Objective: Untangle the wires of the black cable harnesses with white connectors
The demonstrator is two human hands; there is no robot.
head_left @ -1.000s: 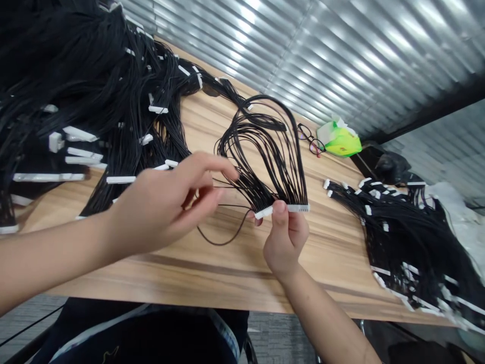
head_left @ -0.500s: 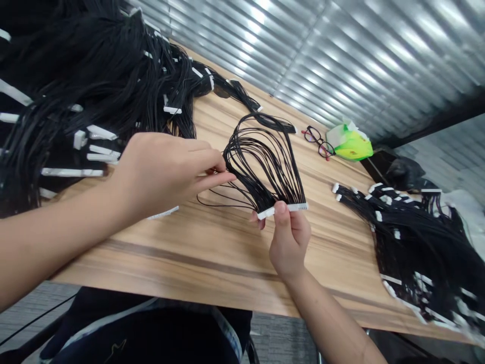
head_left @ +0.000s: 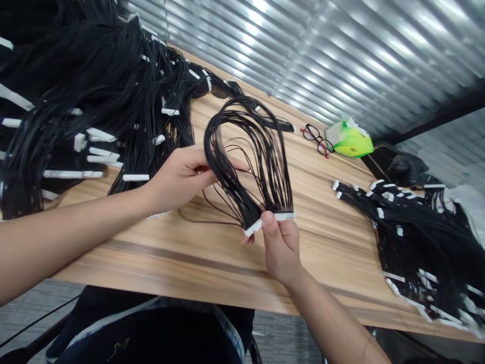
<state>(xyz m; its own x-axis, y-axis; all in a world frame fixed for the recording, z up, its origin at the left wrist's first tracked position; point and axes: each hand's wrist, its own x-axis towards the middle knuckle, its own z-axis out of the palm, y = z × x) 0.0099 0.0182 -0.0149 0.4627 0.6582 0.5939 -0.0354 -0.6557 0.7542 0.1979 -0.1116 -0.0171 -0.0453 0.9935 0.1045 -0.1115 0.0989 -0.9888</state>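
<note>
My right hand (head_left: 280,242) pinches a looped wire harness between thumb and fingers, at two white connectors set side by side, the left one (head_left: 253,227) tilted and the right one (head_left: 285,216) nearly level. Thin black wires (head_left: 282,156) rise from both connectors and arch over in a loop above the table. My left hand (head_left: 189,172) is at the left side of this loop, its fingers closed on wires and one fingertip reaching through behind them. Part of those fingers is hidden by the bundle. A few loose wires stray below the left hand.
A large heap of black wire harnesses (head_left: 94,76) with white connectors covers the table's left side. Another pile (head_left: 420,237) lies at the right. Eyeglasses (head_left: 318,139) and a green and white packet (head_left: 350,139) sit towards the back, before a corrugated metal wall (head_left: 303,50).
The wire loop has tilted up and shifted left with my right hand. My left hand has moved right and lower, its fingers now behind the bundle, uncovering a connector in the left heap.
</note>
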